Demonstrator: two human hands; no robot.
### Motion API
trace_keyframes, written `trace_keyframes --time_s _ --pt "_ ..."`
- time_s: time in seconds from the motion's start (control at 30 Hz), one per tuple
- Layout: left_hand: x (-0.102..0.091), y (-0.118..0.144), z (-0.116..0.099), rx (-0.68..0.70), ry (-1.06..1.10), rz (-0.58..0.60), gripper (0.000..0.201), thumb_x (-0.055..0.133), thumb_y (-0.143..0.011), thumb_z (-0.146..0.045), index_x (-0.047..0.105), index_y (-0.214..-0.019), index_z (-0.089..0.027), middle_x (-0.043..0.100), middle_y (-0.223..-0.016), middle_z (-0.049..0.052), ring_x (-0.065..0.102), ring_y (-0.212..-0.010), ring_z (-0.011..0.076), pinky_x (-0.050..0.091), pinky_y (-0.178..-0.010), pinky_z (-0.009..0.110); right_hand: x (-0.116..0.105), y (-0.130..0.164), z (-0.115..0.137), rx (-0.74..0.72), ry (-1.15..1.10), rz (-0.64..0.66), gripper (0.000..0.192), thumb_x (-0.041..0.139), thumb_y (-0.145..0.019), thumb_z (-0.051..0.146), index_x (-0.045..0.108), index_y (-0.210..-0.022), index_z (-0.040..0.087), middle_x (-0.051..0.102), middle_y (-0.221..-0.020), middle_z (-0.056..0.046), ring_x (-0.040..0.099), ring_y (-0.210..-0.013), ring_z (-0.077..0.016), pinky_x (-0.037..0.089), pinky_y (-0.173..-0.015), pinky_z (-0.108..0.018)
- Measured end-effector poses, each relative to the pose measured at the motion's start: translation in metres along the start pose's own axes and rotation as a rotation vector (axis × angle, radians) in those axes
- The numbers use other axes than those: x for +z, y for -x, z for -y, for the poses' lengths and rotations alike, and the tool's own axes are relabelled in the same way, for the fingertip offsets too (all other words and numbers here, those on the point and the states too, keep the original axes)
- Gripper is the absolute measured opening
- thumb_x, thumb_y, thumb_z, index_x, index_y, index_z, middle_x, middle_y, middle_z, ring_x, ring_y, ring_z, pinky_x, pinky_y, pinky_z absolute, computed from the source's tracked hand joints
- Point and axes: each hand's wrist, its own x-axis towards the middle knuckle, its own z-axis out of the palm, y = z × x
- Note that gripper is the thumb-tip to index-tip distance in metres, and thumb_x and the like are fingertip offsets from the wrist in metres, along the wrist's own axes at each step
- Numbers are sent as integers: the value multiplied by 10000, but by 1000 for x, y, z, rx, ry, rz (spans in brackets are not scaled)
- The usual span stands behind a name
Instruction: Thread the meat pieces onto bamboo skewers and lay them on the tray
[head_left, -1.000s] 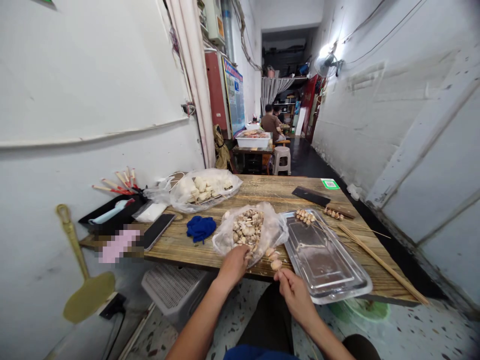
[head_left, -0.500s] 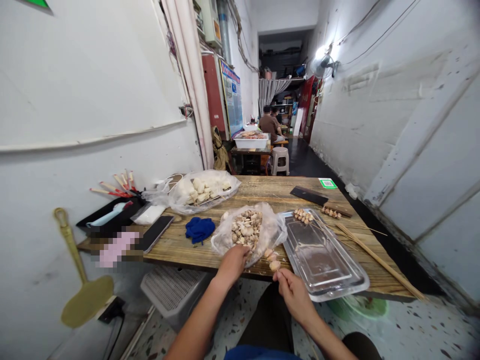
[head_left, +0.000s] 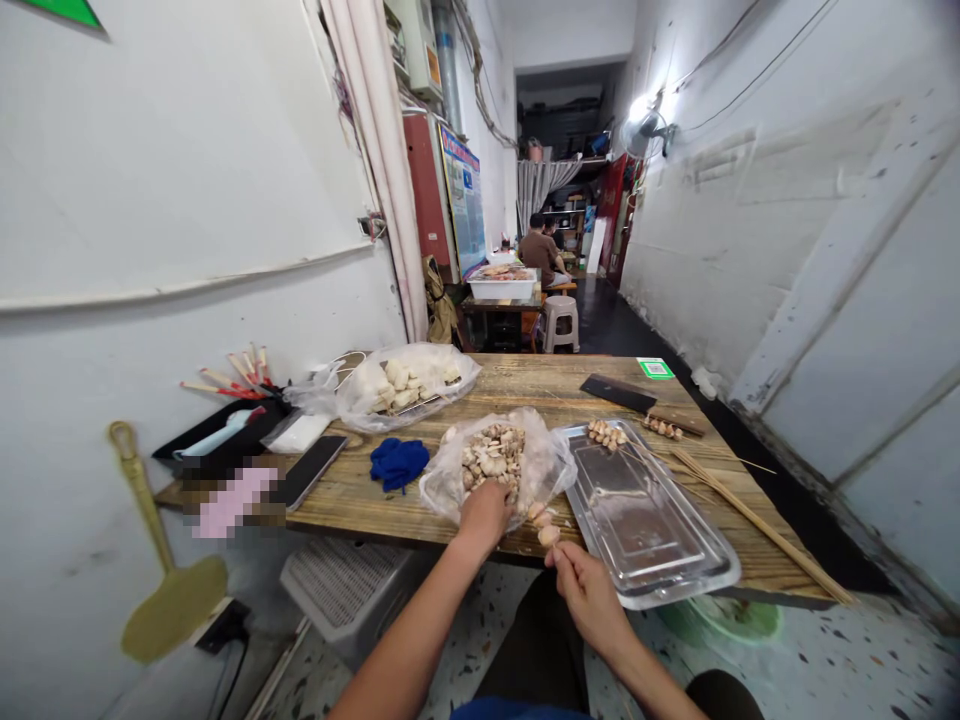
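Observation:
My right hand (head_left: 589,590) is closed on a thin skewer just below the table's front edge. Several pinkish garlic cloves (head_left: 548,535) are threaded at its upper end. My left hand (head_left: 484,518) reaches over the near rim of a clear plastic bag (head_left: 544,455), with its fingertips hidden among the loose garlic cloves (head_left: 493,455). To the right lies a metal tray (head_left: 649,530); a loaded garlic skewer (head_left: 606,433) rests at its far left corner. Another loaded skewer (head_left: 664,428) lies just beyond the tray.
Bare skewers (head_left: 772,530) lie along the table's right side, near a cleaver (head_left: 619,393). Left of the bag are a blue cloth (head_left: 397,463), a phone (head_left: 315,470) and a bag of pale chunks (head_left: 409,385). A person (head_left: 536,250) sits far back.
My left hand has moved right and slightly up, deeper over the cloves in the bag. The right hand stays almost in place with the skewer.

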Motion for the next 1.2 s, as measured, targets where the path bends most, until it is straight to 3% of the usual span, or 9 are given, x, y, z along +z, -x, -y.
trace_keyframes --time_s 0.23,0.33,0.43,0.53,0.7,0.83,0.93,1.07,1.2 --pt "-1 -6 -2 -27 184 -83 168 476 -742 -251 616 -769 -162 616 -763 53 551 -765 166 383 -668 245 -3 0 1 1 13 -27 349 344 -847 377 574 -683 171 466 -476 25 438 -429 -115 312 -408 -195" --pt "-5 -1 0 -81 689 31 231 488 -736 -318 611 -819 -141 594 -627 19 503 -521 107 353 -482 194 -3 -1 2 1 5 -22 350 341 -848 375 575 -687 172 476 -479 23 445 -431 -116 319 -417 -196" --pt "-8 6 0 -129 1247 156 275 563 -694 -298 591 -914 -136 612 -707 23 438 -439 43 294 -403 147 -1 -3 5 -5 -8 -3 338 343 -849 361 576 -696 170 483 -487 22 449 -441 -116 322 -428 -195" --pt "-13 12 0 -177 1500 186 268 627 -660 -239 592 -902 -129 623 -771 45 470 -476 24 326 -411 123 2 -9 8 -4 -22 -19 330 348 -847 357 588 -730 163 485 -488 23 449 -448 -115 322 -435 -193" --pt "-18 16 -2 -245 1624 116 217 666 -646 -224 624 -821 -102 632 -759 58 540 -552 50 414 -472 127 13 -36 13 -1 -36 -74 311 387 -824 360 602 -756 146 534 -541 7 466 -483 -116 335 -470 -198" --pt "-14 14 -2 -351 1714 -3 248 700 -603 -164 646 -838 -107 590 -564 0 473 -449 16 366 -415 93 31 -64 21 21 -65 -103 286 465 -776 373 635 -773 142 573 -554 8 473 -480 -117 346 -475 -201" --pt "-10 14 2 -344 1747 -39 231 711 -585 -175 659 -799 -103 618 -612 19 506 -492 28 403 -468 107 42 -78 28 5 -77 -96 260 497 -761 353 659 -744 150 617 -600 -1 512 -536 -134 371 -508 -207" --pt "-11 15 12 -249 1641 -93 207 673 -627 -266 669 -742 -94 617 -589 19 513 -489 44 420 -484 134 51 -86 33 -31 -169 -44 236 498 -765 317 679 -757 165 671 -706 -16 577 -643 -163 423 -588 -230" --pt "-14 16 19 -208 1433 -236 244 635 -636 -305 680 -770 -107 624 -545 6 542 -479 85 457 -505 193 57 -89 34 -8 -220 -40 198 537 -740 305 690 -788 189 685 -739 -21 601 -688 -183 449 -637 -266"
